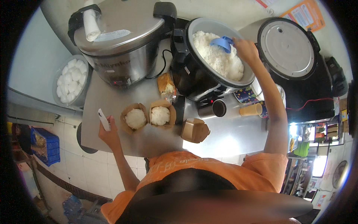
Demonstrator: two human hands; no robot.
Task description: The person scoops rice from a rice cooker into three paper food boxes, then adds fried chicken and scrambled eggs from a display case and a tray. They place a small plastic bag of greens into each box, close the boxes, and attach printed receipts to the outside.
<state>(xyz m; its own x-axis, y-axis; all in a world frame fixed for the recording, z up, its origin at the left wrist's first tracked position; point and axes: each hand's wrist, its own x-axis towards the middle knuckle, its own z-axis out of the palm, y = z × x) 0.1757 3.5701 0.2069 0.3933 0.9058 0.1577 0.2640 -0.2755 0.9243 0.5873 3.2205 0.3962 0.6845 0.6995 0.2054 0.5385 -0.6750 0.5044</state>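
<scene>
Inspecting the head view, the only one supplied: gripping a blue scoop in the right hand, with fingers curled narrowly around the handle end. Located within the mouth of the open cooker, over the upper part of the white rice; contact between scoop and rice not determinable. Judged decisive for any coming move: position of scoop bowl against rice heap, with right hand plainly nearer and left hand well apart, beyond the boxes. Noted as lying to the left of the right-hand fingers, long axis running roughly left to right, bowl leftmost. Holding a flat white implement in the left hand, with fingers closed on its lower part, tilted up and leftward. Recorded near the left hand, to its right: a left box and, just beside, a right box, both open on the bench and containing rice. Observed farther right: a third box, contents not visible.
</scene>
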